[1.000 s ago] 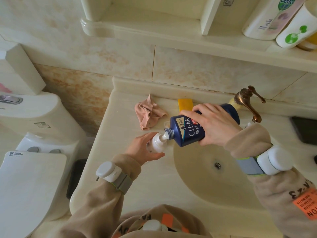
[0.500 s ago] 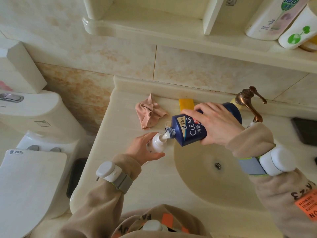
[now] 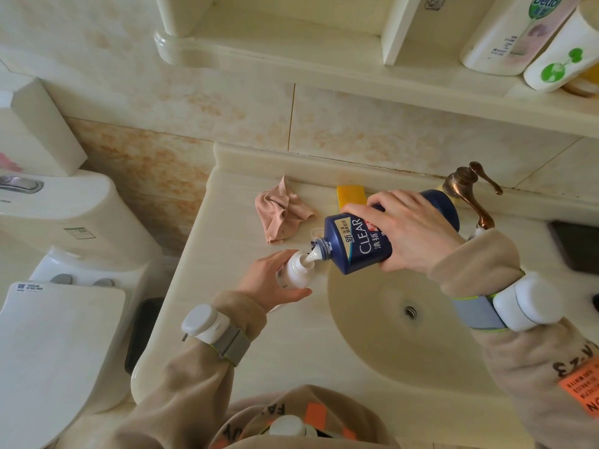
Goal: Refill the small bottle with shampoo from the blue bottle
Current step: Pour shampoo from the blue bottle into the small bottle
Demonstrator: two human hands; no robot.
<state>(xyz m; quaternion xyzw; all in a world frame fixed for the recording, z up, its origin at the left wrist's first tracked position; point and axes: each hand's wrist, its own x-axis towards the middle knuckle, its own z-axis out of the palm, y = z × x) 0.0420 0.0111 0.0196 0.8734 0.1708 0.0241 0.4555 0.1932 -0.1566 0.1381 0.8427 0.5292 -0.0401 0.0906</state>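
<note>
A person's right hand (image 3: 418, 234) grips the body of a blue bottle (image 3: 353, 247) labelled "CLEAR", tipped almost on its side with its open neck pointing down and to the left. White shampoo (image 3: 313, 255) runs from that neck into the mouth of a small bottle (image 3: 296, 270). The small white bottle is held upright just below and left of the right hand, with the fingers and thumb of the left hand (image 3: 269, 283) curled round it.

Both hands work above a cream countertop (image 3: 227, 254). The round sink basin (image 3: 389, 335) lies under and in front of the right hand. Beyond the left hand, a crumpled pink cloth (image 3: 282, 212) lies on the counter. A yellow block (image 3: 350, 194) sits just past the right hand's fingertips, and a bronze tap (image 3: 470, 192) stands behind the right wrist.

Each beige sleeve carries a white device on a grey strap, one at the left wrist (image 3: 204, 322) and one at the right wrist (image 3: 522, 303). A white toilet (image 3: 64, 222) stands well to the left of the left hand.
</note>
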